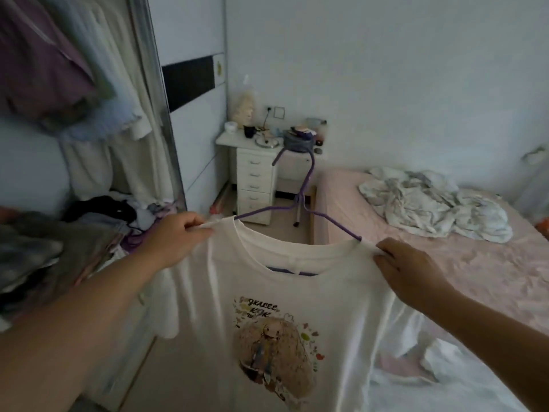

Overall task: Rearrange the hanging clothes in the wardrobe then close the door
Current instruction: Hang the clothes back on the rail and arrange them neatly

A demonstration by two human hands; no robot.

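Left hand (175,239): pinches the left shoulder of a white printed T-shirt (276,337).
Right hand (407,270): pinches the right shoulder.
T-shirt: held up in front of the person, on a purple hanger (300,191).
Left side: open wardrobe with hanging clothes (89,84).
Right side: pink bed (445,263).
Far wall: white drawer unit (255,176).

A single wide-angle view from the person's head looks forward and down into a bedroom. Both forearms reach in from the near edge, close to the lens. The open wardrobe (89,120) fills the left side, the bed (445,263) the right, and a cluttered tabletop (234,141) stands at the far wall.
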